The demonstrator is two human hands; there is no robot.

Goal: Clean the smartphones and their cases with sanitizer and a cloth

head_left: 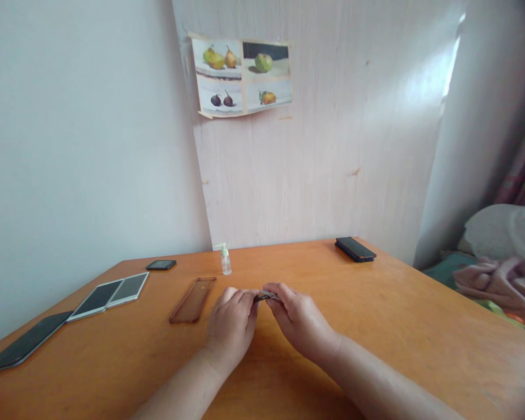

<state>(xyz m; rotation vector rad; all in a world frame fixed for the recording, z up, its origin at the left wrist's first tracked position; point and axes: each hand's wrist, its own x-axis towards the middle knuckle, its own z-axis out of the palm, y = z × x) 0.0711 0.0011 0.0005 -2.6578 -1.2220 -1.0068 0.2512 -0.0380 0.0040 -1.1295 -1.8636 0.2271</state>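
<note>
Just above the middle of the table, my left hand and my right hand meet at a small, thin dark-and-grey object. Fingers and thumbs of both hands pinch it from either side. It is seen nearly edge-on and mostly covered, so its kind cannot be made out. Left of my left hand lies a clear brownish phone case. A small clear pump bottle with a pale green top stands upright beyond my hands.
On the left lie a large dark phone or tablet, two white-framed phones side by side and a small black phone. Dark phones lie stacked at the back right. The wooden table meets a wall with fruit pictures.
</note>
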